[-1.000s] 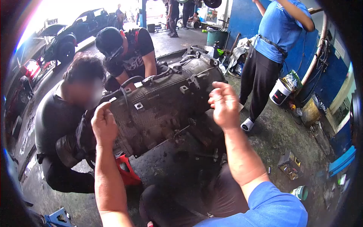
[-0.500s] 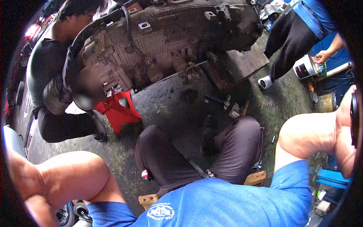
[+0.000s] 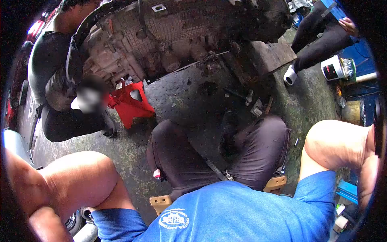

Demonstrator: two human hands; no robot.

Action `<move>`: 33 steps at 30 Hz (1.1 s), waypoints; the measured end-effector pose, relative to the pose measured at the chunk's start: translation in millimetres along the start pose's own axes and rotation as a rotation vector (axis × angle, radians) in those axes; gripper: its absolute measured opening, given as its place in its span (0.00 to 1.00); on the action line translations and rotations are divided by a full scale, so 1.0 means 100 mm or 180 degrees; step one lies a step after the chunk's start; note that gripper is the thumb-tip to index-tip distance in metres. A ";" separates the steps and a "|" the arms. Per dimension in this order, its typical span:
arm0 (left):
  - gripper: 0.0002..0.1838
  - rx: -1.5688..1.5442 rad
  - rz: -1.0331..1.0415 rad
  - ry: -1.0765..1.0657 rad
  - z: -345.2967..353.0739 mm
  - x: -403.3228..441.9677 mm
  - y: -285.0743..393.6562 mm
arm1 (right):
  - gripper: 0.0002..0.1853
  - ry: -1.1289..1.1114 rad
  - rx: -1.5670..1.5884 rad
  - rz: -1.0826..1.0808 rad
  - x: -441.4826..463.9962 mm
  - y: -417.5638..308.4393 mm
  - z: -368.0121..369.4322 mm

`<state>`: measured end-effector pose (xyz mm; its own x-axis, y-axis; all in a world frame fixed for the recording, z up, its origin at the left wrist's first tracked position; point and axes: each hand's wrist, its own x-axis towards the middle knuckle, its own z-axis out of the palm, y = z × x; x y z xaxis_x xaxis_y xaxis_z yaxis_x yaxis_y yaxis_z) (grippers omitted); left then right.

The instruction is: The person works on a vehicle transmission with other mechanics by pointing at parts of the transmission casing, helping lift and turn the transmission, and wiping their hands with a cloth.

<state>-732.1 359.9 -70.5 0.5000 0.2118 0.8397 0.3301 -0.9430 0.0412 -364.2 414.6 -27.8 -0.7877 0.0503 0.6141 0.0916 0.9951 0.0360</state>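
Both my arms are bent and raised at the sides, close to the camera. My left hand (image 3: pixel 26 185) shows only in part at the left edge, its fingers cut off by the lens border. My right hand (image 3: pixel 367 173) is partly visible at the right edge, fingers hidden too. No held object can be made out in either. Beyond my knees a large dirty vehicle transmission (image 3: pixel 169 40) stands above the floor. A red jack stand (image 3: pixel 131 105) is near its left end.
A co-worker (image 3: pixel 54 68) crouches at left beside the transmission. Another person (image 3: pixel 322 36) stands at back right near a white bucket (image 3: pixel 333 67). A hammer (image 3: pixel 248 97) lies on the floor beyond my knees. I sit on a wooden seat (image 3: pixel 160 201).
The view has tilted slightly, so the transmission sits higher. The standing person's hand has left the bucket and lifted. My arms stay raised, with my right hand slightly lower.
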 end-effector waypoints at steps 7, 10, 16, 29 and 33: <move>0.10 -0.0022 -0.0034 0.0008 0.00 -0.02 -0.04 | 0.13 0.0018 -0.0005 0.0018 0.04 0.00 0.04; 0.10 -0.0014 -0.0031 0.0002 -0.01 -0.03 -0.04 | 0.13 0.0020 -0.0014 0.0017 0.06 -0.01 0.06; 0.09 0.0009 -0.0044 0.0041 -0.01 -0.05 -0.02 | 0.13 0.0035 -0.0039 -0.0025 0.09 -0.01 0.06; 0.07 0.0168 -0.0043 0.0034 -0.02 -0.06 0.03 | 0.13 0.0135 -0.0108 -0.0152 0.09 0.04 0.08; 0.07 0.0185 -0.0024 0.0179 -0.05 -0.07 0.02 | 0.13 0.0008 -0.0149 -0.0161 0.11 0.01 0.07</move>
<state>-739.1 355.0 -73.6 0.4520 0.2025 0.8687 0.3804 -0.9247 0.0176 -376.8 417.2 -26.9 -0.7904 -0.0003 0.6126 0.0802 0.9913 0.1040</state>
